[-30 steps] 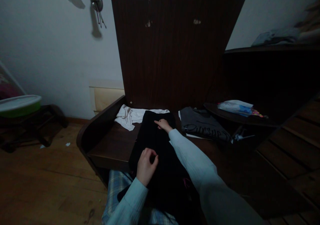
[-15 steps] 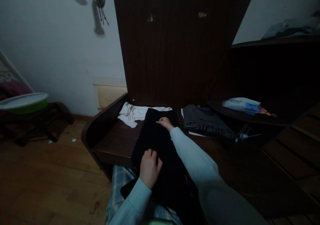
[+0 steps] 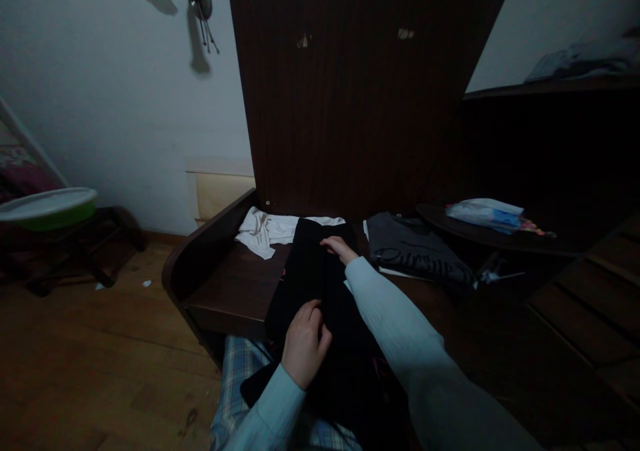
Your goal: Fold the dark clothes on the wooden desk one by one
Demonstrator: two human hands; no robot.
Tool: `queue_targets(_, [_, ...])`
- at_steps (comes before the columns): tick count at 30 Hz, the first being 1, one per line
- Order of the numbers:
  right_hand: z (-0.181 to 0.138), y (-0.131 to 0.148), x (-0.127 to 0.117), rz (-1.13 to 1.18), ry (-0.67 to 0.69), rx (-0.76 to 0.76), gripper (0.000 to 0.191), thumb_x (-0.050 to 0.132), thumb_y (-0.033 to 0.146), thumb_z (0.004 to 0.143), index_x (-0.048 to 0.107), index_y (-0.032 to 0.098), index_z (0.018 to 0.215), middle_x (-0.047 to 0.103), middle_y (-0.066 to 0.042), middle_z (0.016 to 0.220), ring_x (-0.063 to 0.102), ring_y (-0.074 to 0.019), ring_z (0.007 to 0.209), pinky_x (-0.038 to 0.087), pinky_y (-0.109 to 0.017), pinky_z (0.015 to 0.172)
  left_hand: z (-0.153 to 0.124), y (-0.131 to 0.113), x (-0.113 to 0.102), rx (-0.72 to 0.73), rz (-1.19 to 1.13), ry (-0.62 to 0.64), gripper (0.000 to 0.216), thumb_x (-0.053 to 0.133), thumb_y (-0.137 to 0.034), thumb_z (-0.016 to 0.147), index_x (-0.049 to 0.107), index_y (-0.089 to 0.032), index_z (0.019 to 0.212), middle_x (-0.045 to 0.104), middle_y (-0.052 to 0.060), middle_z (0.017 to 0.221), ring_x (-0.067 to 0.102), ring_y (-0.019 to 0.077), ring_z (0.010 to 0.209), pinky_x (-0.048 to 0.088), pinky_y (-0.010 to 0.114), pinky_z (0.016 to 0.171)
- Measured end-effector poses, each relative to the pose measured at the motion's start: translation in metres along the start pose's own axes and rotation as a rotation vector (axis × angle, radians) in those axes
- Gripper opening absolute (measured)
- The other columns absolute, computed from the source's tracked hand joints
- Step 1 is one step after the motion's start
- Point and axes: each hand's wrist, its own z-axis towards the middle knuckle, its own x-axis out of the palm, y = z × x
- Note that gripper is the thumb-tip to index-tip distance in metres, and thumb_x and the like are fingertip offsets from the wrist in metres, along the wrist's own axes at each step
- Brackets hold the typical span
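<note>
A black garment [image 3: 300,271] with small pink marks lies lengthwise over the dark wooden bench and across my lap; its exact kind is too dark to make out. Near its far end, the fingers of my right hand [image 3: 341,248] pinch the cloth along a lengthwise fold. Closer to me, my left hand [image 3: 306,347] has its fingers curled onto the same fold, gripping the cloth. Behind the garment's far end is a crumpled white cloth [image 3: 260,234]. To the right sits a folded dark grey shirt [image 3: 413,244] with black lettering.
The bench [image 3: 230,284] has a raised curved side on the left and a tall dark panel [image 3: 360,117] behind. A rounded shelf [image 3: 480,237] at right carries a plastic packet [image 3: 487,214]. On a low stool at left stands a green basin [image 3: 60,214].
Both hands have shifted slightly to the right with the cloth's edge. A pink mark now shows on the garment's left side, and the lengthwise fold stands out more.
</note>
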Motion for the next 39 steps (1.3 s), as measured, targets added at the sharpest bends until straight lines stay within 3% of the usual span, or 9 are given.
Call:
queue_targets(2, [0.000, 0.002, 0.000, 0.043, 0.019, 0.000, 0.001, 0.057, 0.018, 0.063, 0.056, 0.017, 0.063, 0.059, 0.001, 0.065, 0.054, -0.0104, 0.069, 0.043, -0.021, 0.064, -0.001, 0.004, 0.004, 0.005, -0.033, 0.012, 0.018, 0.043, -0.007, 0.070, 0.050, -0.018, 0.082, 0.055, 0.009, 0.107, 0.051, 0.0213, 0.102, 0.044, 0.040, 0.086])
queue_targets(7, [0.003, 0.011, 0.003, 0.125, 0.091, -0.022, 0.014, 0.051, 0.030, 0.072, 0.058, 0.018, 0.071, 0.064, -0.001, 0.080, 0.056, -0.0116, 0.078, 0.042, -0.024, 0.071, -0.005, 0.009, 0.010, 0.000, -0.075, 0.017, 0.019, 0.041, -0.006, 0.072, 0.049, -0.018, 0.085, 0.053, 0.010, 0.112, 0.049, 0.0222, 0.108, 0.042, 0.045, 0.090])
queue_targets(12, [0.002, 0.014, 0.005, 0.133, 0.144, -0.032, 0.017, 0.054, 0.033, 0.069, 0.061, 0.019, 0.074, 0.065, 0.000, 0.088, 0.055, -0.0132, 0.086, 0.039, -0.025, 0.075, -0.006, 0.008, 0.009, -0.019, -0.098, 0.015, 0.016, 0.041, -0.007, 0.073, 0.049, -0.018, 0.081, 0.053, 0.011, 0.113, 0.048, 0.0220, 0.109, 0.041, 0.045, 0.090])
queue_targets(22, [0.010, 0.009, 0.008, 0.094, -0.052, -0.213, 0.020, 0.054, 0.024, 0.064, 0.064, 0.016, 0.080, 0.065, -0.004, 0.095, 0.055, -0.0159, 0.093, 0.038, -0.026, 0.084, -0.008, 0.008, 0.008, -0.025, -0.161, -0.010, 0.011, 0.041, -0.009, 0.074, 0.047, -0.018, 0.074, 0.054, 0.012, 0.113, 0.048, 0.0216, 0.109, 0.040, 0.043, 0.090])
queue_targets(31, [0.018, -0.006, 0.007, 0.013, -0.189, -0.339, 0.028, 0.047, 0.022, 0.069, 0.065, 0.014, 0.090, 0.063, -0.004, 0.105, 0.053, -0.0160, 0.102, 0.037, -0.027, 0.090, -0.008, 0.010, 0.004, -0.093, -0.319, -0.073, 0.011, 0.038, -0.014, 0.079, 0.041, -0.019, 0.069, 0.053, 0.012, 0.115, 0.052, 0.0198, 0.103, 0.043, 0.038, 0.085])
queue_targets(39, [0.025, -0.013, 0.009, -0.221, -0.207, -0.345, 0.025, 0.048, 0.015, 0.069, 0.066, 0.013, 0.087, 0.064, -0.008, 0.101, 0.055, -0.0181, 0.098, 0.038, -0.031, 0.090, -0.005, 0.010, 0.004, -0.010, -0.222, 0.076, 0.011, 0.043, -0.010, 0.074, 0.048, -0.019, 0.071, 0.060, 0.008, 0.108, 0.048, 0.0214, 0.109, 0.038, 0.045, 0.094])
